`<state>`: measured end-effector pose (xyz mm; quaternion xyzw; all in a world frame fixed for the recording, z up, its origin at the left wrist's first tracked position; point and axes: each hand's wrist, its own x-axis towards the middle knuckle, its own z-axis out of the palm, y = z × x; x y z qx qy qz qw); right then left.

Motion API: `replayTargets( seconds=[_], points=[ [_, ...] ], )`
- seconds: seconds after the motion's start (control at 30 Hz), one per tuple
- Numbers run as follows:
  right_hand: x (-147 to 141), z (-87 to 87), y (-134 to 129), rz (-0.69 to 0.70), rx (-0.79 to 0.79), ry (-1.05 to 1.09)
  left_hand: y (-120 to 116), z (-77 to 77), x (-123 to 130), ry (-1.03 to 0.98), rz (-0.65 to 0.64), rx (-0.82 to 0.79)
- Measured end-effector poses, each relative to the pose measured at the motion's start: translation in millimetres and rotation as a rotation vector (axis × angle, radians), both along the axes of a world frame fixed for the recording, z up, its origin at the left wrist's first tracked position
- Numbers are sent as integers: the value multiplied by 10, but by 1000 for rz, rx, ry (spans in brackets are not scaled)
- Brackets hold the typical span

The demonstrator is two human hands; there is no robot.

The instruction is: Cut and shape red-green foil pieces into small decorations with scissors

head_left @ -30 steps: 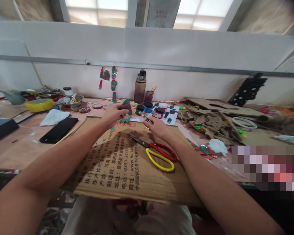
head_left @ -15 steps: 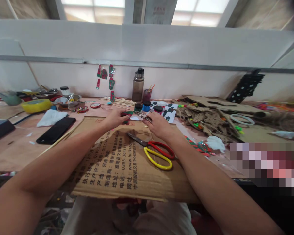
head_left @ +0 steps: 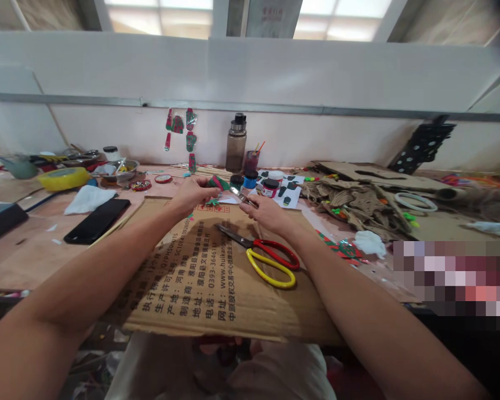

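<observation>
My left hand pinches a small green-and-red cut piece above the far edge of a cardboard sheet. Closed in my right hand is a silver metal hand tool; its exact kind is hard to make out. The tool's tip points towards the piece, with a small gap between them. Scissors with one red and one yellow handle lie on the cardboard between my forearms. Under the held piece, a green scrap shows at the cardboard's far edge.
Paint jars, a bottle and a cup of sticks stand behind my hands. A phone, white cloth and yellow tape roll lie left. Brown rope-like material is heaped right. Red-green pieces hang on the wall.
The metal tool has turned and now points more clearly at the green-and-red piece. My left hand has shifted slightly left and raised the piece, and more of it shows.
</observation>
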<state>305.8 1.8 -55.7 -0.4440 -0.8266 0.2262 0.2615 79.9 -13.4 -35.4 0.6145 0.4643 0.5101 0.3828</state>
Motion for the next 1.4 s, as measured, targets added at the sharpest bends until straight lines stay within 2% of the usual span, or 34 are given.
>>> replayTargets(
  seconds=[0.1, 0.17, 0.43, 0.63, 0.97, 1.07, 1.23, 1.4],
  points=[
    [36, -34, 26, 51, -197, 131, -12, 40, 23, -57, 29, -21],
    [56, -74, 55, 87, -258, 187, -28, 66, 36, -69, 38, -24],
    [57, -117, 78, 189, -308, 220, -69, 99, 81, -61, 33, -33],
    [48, -82, 17, 175, -355, 228, -83, 102, 86, -56, 21, 6],
    [24, -89, -1, 212, -415, 216, 1, -8, 52, 115, 54, -24],
    [30, -90, 4, 216, -414, 195, -22, 13, 77, 101, 41, -28],
    [45, -77, 11, 202, -326, 144, -36, 30, 95, 58, 27, -41],
    [45, -73, -3, 167, -397, 155, -41, 42, 98, 32, 27, -88]
  ],
)
